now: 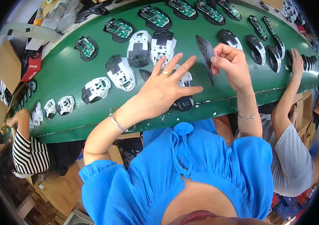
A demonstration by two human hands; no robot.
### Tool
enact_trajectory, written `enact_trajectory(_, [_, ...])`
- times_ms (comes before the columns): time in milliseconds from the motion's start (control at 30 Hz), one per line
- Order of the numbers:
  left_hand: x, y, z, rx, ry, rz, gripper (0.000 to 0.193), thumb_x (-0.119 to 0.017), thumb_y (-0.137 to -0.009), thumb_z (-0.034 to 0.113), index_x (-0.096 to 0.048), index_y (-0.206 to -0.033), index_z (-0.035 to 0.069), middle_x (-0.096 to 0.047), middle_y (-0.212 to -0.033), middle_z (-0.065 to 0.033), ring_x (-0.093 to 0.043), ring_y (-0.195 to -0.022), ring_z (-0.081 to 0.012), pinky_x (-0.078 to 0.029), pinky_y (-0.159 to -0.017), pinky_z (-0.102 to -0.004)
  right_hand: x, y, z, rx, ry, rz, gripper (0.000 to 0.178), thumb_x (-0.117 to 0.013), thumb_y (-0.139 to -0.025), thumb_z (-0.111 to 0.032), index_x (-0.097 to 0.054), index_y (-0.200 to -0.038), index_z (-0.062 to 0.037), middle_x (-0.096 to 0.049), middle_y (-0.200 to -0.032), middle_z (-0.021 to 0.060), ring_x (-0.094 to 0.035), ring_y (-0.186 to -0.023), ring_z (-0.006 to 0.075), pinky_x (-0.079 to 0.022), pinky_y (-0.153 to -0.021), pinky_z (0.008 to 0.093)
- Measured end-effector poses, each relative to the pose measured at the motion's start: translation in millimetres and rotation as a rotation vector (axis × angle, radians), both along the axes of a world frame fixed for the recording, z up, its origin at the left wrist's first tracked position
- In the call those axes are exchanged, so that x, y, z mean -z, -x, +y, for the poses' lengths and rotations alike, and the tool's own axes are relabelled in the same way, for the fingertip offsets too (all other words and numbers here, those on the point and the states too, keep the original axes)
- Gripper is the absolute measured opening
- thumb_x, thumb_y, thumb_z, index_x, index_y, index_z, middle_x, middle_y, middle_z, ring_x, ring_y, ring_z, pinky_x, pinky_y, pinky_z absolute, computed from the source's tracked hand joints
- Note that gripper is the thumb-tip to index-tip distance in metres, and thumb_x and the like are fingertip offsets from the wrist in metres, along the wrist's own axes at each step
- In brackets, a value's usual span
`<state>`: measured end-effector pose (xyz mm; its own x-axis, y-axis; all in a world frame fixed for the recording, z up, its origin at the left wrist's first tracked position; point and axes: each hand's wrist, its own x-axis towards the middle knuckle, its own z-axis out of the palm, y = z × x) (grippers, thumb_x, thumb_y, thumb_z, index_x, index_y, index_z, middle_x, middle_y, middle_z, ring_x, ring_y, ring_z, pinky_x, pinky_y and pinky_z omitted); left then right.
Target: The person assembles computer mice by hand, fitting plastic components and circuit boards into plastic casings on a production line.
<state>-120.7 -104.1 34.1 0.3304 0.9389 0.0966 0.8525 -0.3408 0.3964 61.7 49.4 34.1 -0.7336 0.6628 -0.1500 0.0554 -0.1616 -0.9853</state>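
Head: R hand nr tbl edge

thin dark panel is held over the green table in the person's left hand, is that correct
Wrong hand: the head view shows the thin dark panel held over the green table in the person's right hand, not the left hand, which is spread open.

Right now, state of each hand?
Left hand: open, spread over a white-and-black shell; contact can't be told.
Right hand: closed, pinching a thin dark slotted panel.
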Motion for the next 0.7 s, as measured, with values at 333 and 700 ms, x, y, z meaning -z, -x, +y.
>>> enact_trajectory(333, [28.5,-58.0,-4.4,-0.581,-0.058,0.061,0.062,-0.073,-0.071,0.030,-0.052,-0.121,0.000,-0.055,-0.093,-0.0150,-0.064,-0.077,-0.0276,-0.053,-0.061,-0.0388,19.6,-42.3,-22.7,0.230,-0.013,-0.095,0.009,-0.065,-0.080,-0.007,-0.057,-0.078,-0.0031,-0.060,-0.065,0.0028,-0.054,-0.054,0.0063,-0.041,-0.052,0.0197])
enact_trajectory(700, [13.5,-10.4,4.7,-0.489,0.640,-1.635,0.052,-0.056,-0.083,0.012,-0.041,-0.130,-0.005,-0.061,-0.103,-0.0081,-0.059,-0.094,-0.0147,-0.048,-0.084,-0.0289,3.4,-22.2,-68.5,0.295,0.112,0.223,0.007,-0.063,-0.079,0.001,-0.056,-0.079,0.0001,-0.059,-0.066,0.0038,-0.055,-0.055,0.0070,-0.042,-0.052,0.0192])
